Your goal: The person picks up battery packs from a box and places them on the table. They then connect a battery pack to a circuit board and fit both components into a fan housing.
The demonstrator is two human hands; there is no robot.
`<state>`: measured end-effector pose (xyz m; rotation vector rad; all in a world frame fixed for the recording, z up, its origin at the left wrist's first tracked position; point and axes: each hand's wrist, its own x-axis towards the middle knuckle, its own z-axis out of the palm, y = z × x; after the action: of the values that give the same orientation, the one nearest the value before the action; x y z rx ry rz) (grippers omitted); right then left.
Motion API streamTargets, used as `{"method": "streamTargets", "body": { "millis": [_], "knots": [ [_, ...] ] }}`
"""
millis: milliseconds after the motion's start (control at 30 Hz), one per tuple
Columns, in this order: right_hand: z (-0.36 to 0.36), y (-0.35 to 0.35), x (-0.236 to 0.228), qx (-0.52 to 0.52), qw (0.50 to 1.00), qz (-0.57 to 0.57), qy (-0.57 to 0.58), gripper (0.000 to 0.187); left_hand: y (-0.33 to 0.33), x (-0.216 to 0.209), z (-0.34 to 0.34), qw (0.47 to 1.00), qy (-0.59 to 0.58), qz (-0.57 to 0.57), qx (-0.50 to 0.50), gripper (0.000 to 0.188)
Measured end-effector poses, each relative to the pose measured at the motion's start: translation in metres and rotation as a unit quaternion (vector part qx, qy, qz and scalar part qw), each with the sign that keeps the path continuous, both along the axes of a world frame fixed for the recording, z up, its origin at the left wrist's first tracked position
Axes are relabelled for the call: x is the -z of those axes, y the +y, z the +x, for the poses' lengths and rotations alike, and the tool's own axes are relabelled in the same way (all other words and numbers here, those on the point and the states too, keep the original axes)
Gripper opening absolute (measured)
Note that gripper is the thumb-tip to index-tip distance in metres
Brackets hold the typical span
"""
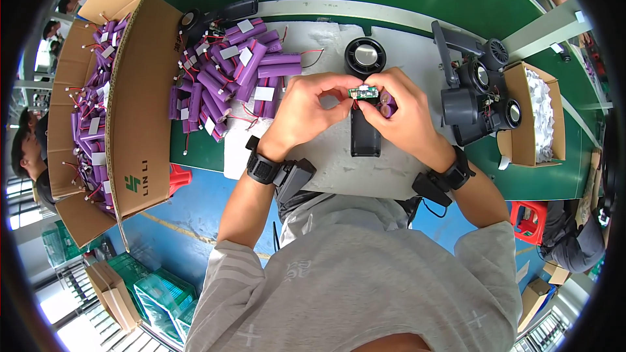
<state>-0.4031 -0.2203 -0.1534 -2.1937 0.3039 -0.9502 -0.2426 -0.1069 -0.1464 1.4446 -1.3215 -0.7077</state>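
Observation:
A small green circuit board (363, 93) with a white connector is pinched between my two hands, above a black handheld fan housing. My left hand (305, 109) grips the board's left side between thumb and index finger. My right hand (405, 109) holds its right side with the fingertips, and a purple battery pack (387, 104) is tucked in the same hand. Below lies the housing, with its round head (365, 57) pointing away from me and its handle (365, 135) toward me. My fingers partly hide the board's edges and the battery.
Purple wired battery packs (228, 68) are heaped left of my hands, beside a large cardboard box (140, 111) of more. A pale foam sheet (313, 156) covers the green table's middle. At right stand black fan housings (466, 98) and a small carton (518, 101) of white pieces.

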Motion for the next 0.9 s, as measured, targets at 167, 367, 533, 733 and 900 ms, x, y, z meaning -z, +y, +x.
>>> {"method": "streamTargets", "body": {
  "millis": [167,367,533,733,900],
  "knots": [
    [-0.0008,0.0004,-0.002,0.011,1.0,-0.002,0.015,0.03,-0.0004,0.003,0.0009,1.0,0.022,-0.014,0.008,0.029],
    [-0.0014,-0.0009,-0.0064,0.014,0.999,0.006,0.041,0.029,-0.0008,0.0012,0.0003,1.0,0.021,-0.021,0.002,0.026],
    [0.0018,0.0038,-0.0018,0.026,0.999,0.014,0.036,0.03,0.0014,0.0012,0.0007,0.999,-0.034,-0.038,-0.013,0.025],
    [0.0003,0.004,-0.0034,0.029,0.999,-0.007,0.041,0.032,0.004,0.0037,-0.0011,0.997,-0.051,-0.049,-0.023,0.024],
    [-0.0009,0.0013,-0.0013,0.029,0.999,-0.016,0.042,0.032,0.0014,0.0061,0.0004,0.995,-0.07,-0.063,-0.016,0.024]
  ]
}}
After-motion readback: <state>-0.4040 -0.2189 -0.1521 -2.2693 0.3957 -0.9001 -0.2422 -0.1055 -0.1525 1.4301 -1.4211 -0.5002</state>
